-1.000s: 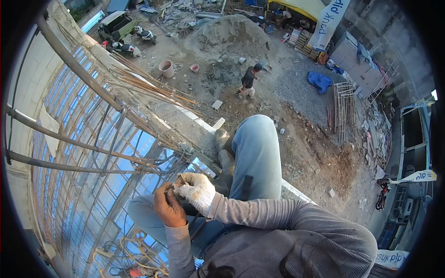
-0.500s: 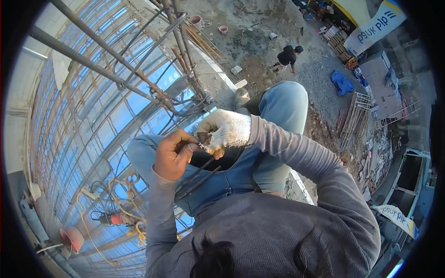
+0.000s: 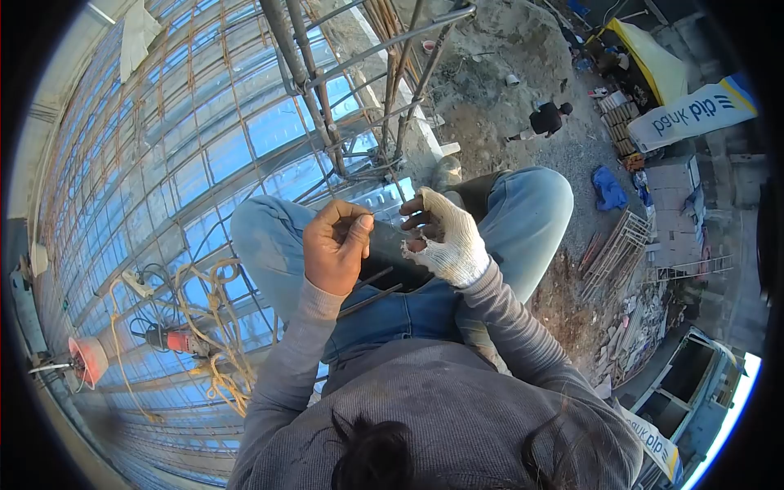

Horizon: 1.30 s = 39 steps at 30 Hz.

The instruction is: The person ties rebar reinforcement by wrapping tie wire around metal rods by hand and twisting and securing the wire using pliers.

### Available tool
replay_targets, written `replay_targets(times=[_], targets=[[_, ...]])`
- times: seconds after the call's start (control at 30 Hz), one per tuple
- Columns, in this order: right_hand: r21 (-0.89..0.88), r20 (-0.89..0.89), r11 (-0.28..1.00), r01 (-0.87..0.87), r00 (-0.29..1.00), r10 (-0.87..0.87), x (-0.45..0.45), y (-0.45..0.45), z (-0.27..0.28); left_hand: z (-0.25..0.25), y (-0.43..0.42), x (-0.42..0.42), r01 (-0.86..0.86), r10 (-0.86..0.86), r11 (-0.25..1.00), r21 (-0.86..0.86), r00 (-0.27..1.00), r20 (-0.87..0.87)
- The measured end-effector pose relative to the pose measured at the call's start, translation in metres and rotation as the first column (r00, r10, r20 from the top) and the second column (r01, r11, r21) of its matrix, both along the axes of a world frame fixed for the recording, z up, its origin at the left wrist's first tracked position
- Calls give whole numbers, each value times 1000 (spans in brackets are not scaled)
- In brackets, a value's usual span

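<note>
My bare left hand (image 3: 336, 245) is above my lap, thumb and fingertips pressed together in a pinch. Whatever sits between them is too small to make out. To its right is my right hand (image 3: 443, 238) in a worn white knit glove (image 3: 457, 249). Its bare fingertips poke out, curved and apart, with nothing visible in them. The hands do not touch. Two thin dark rods (image 3: 371, 300) show below them, over my jeans (image 3: 278, 245); their far ends are hidden. Just beyond the hands, upright rebar (image 3: 320, 106) rises with bent ties around it.
A rebar mesh (image 3: 188, 163) over shiny metal decking spreads on the left. On it lie a red power tool (image 3: 184, 341), a yellowish rope (image 3: 220, 327) and a reddish bucket (image 3: 88, 362). Far below on the right, a person (image 3: 549, 120) walks near a blue tarp (image 3: 607, 188).
My hands, together half a second ago, have come apart; the right has moved right and its fingers have opened. The view has shifted, and the person below has changed position.
</note>
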State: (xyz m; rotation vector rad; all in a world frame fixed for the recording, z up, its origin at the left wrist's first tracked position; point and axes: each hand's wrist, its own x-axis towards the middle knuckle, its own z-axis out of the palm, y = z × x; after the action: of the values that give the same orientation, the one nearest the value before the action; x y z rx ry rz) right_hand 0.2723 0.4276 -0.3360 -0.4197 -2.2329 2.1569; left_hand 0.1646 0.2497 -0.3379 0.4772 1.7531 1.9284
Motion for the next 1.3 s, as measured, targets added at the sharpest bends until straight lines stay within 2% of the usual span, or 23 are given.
replay_targets(times=[0.07,0.1,0.2,0.27,0.3,0.33,0.4,0.43,0.47,0.53,0.63,0.7,0.77,0.83,0.87,0.9,0.93,0.97,1.03,1.1,1.17,1.27,1.3], targets=[[-119,-12,974,191,981,-194,-3,-16,10,-1,4,2,-14,14,1000,-5,1000,-18],[-88,-67,972,217,973,-223,-5,-20,10,-3,6,4,-28,27,999,-30,999,-41],[-70,54,941,330,943,-327,-10,-30,18,-9,8,12,-49,43,996,-77,996,-83],[189,2,934,302,951,-308,-13,-33,18,-11,10,18,-67,53,992,-111,991,-121],[187,-1,933,306,950,-312,-14,-34,17,-13,7,21,-63,49,992,-113,991,-124],[298,-159,898,323,945,-288,-14,-35,12,-15,4,22,-60,42,988,-144,992,-123],[550,-352,787,280,932,-85,-16,-29,2,-18,-2,17,-53,31,982,-180,992,-121],[547,-351,788,283,932,-92,-13,-21,2,-19,-7,10,1,-90,970,-241,929,-359],[685,-304,719,115,943,138,-9,-13,4,-20,-10,6,38,-215,950,-310,798,-563],[825,-166,551,-128,877,451,-3,-1,-1,-17,-14,8,126,-316,921,-369,795,-518],[860,-11,423,-285,818,575,0,6,4,-15,-14,13,235,-438,864,-444,786,-436],[915,-59,357,-190,810,583,3,10,-4,-17,-11,21,280,-488,836,-472,771,-408],[909,121,218,-354,727,676,3,15,-14,-23,-9,28,296,-509,829,-475,751,-421],[910,60,281,-306,766,640,-6,33,-21,-21,-4,26,273,-467,857,-438,772,-432],[783,47,462,-416,781,623,-14,47,-22,-21,-3,25,286,-486,847,-447,756,-438],[609,34,618,-498,794,607,-24,62,-24,-22,-2,24,236,-333,894,-382,919,-211],[559,71,695,-451,862,502,-34,81,-2,-24,0,22,159,-153,928,-337,987,46],[504,116,768,-395,912,393,-42,101,26,-33,7,18,173,-170,921,-350,985,39],[644,60,747,-164,984,165,-68,140,34,-67,31,1,-242,264,959,-145,952,156],[750,106,654,-94,994,22,-94,168,33,-93,64,-21,-303,323,946,-119,919,227],[726,108,684,-63,994,-23,-114,177,19,-108,90,-38,-372,384,923,-97,873,302],[653,104,757,-11,992,-75,-132,175,-24,-110,109,-56,-328,339,920,-213,940,18],[624,88,781,23,991,-100,-136,171,-46,-111,109,-60,-319,329,921,-223,944,7]])
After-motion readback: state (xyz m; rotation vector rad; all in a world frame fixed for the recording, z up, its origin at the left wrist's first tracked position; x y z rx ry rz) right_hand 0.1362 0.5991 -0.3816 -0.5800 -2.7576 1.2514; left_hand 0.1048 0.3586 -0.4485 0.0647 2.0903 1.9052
